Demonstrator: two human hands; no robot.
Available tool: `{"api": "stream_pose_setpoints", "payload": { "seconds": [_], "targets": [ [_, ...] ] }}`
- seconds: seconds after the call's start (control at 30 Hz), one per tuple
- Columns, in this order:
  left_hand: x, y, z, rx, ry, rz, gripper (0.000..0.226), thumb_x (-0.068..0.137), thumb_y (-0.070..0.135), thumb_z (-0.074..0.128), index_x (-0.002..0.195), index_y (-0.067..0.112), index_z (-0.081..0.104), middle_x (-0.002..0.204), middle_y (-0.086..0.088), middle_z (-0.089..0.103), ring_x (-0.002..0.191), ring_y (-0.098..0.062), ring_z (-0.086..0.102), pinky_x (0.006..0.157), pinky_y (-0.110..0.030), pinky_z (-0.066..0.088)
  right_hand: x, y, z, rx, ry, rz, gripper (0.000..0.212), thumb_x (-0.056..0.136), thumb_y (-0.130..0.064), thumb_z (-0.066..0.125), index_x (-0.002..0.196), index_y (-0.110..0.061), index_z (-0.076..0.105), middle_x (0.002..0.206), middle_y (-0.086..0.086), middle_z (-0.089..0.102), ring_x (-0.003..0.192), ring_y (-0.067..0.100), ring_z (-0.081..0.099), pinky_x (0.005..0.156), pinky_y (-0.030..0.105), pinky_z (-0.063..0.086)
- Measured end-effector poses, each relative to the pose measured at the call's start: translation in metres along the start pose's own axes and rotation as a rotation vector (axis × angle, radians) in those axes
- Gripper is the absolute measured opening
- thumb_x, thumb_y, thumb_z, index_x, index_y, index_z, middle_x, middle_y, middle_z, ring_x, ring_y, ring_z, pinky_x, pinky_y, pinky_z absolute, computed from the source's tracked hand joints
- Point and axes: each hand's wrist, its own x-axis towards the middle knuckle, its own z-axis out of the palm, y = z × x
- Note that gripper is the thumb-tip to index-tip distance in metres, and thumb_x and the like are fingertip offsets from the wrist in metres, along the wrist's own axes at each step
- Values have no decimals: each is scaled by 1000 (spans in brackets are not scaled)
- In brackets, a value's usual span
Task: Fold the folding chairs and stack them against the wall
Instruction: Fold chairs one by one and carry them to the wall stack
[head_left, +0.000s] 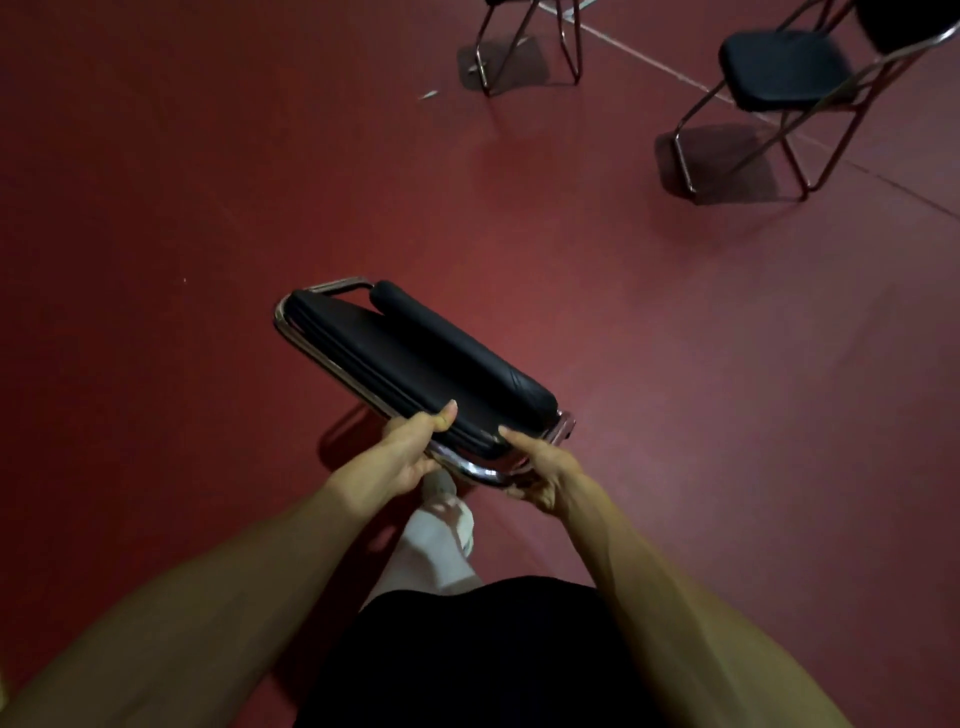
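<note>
Here, the red floor (208, 182) spreads wide, with an open folding chair (784, 67) standing far right. Near centre, the folded chair (415, 358) is held up. The left grip (410, 452) and right grip (540, 473) both curl round its near chrome end.

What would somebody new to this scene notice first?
First, the folded chair in the middle, its black cushions pressed flat in a shiny metal frame, gripped at its near end by the left hand and the right hand. Next, the open chair standing at upper right and the legs of a second chair at the top edge, both on the dark red floor.
</note>
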Motion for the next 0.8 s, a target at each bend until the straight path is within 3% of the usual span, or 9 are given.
{"api": "stream_pose_setpoints", "payload": {
  "seconds": [0.23, 0.37, 0.57, 0.8],
  "targets": [
    [-92, -117, 16, -27, 8, -39, 35, 88, 14, 71, 119, 2, 61, 111, -14, 71, 102, -29, 68, 84, -44, 54, -75, 85, -80, -72, -54, 50, 21, 82, -25, 74, 86, -11, 58, 74, 10, 61, 60, 21, 59, 55, 32, 51],
    [-128, -178, -4, -38, 37, -76, 39, 87, 14, 72, 122, 3, 59, 114, -13, 70, 105, -30, 67, 90, -47, 54, -97, 154, -98, -55, -78, 100, 30, 79, -27, 75, 98, -8, 61, 75, 12, 64, 52, 22, 62, 47, 27, 52],
    [-171, -249, -54, 25, -3, -58, 38, 88, 21, 71, 121, 6, 59, 113, -8, 71, 105, -24, 67, 98, -46, 51, -138, 247, -92, 33, -64, 109, 34, 79, -26, 76, 105, -8, 64, 76, 9, 65, 57, 21, 62, 50, 26, 50],
    [-216, -334, -146, 43, 17, -72, 37, 86, 18, 74, 119, 5, 62, 108, -8, 73, 99, -24, 70, 88, -41, 55, -193, 368, -51, 66, -9, 110, 45, 75, -25, 78, 115, -7, 63, 99, 13, 67, 75, 26, 66, 49, 28, 53]
  ]
}}
